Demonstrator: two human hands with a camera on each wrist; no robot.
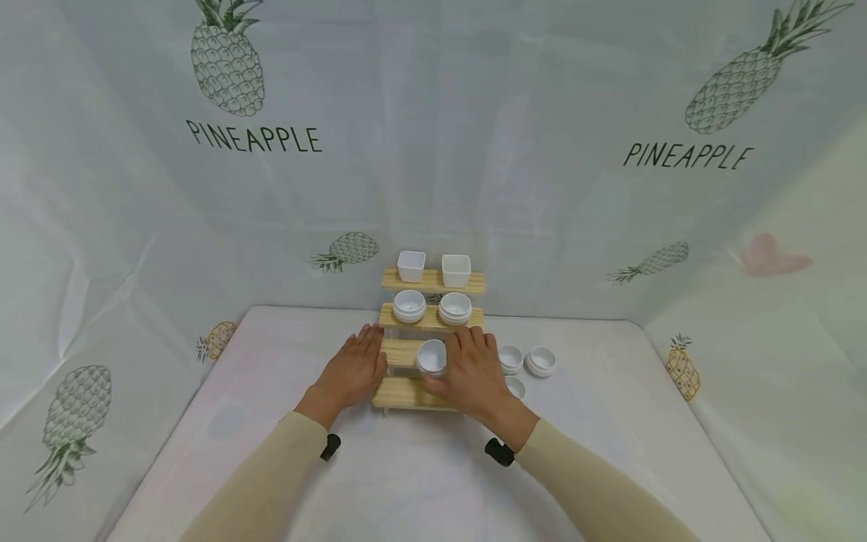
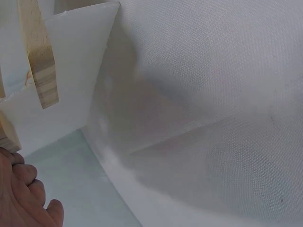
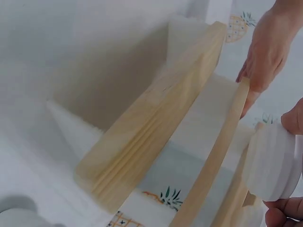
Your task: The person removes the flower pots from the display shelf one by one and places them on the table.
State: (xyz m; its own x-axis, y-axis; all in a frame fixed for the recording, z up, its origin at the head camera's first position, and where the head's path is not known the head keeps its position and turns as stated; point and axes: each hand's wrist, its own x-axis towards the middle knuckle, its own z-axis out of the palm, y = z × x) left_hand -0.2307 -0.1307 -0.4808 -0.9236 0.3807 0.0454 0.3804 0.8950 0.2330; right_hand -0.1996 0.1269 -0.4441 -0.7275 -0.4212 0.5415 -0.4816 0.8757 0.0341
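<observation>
A tiered wooden rack with pale planks and white side panels stands on the table. My right hand holds a small white bowl over the third plank from the top. In the right wrist view, thumb and fingertips pinch that bowl, whose side looks stepped. My left hand lies against the rack's left side with its fingers extended, and in the left wrist view they touch a plank end. Two more white bowls sit on the second plank.
Two square white cups stand on the top plank. Right of the rack, several white bowls rest on the white-covered table, partly behind my right hand. A pineapple-print cloth hangs behind and at both sides.
</observation>
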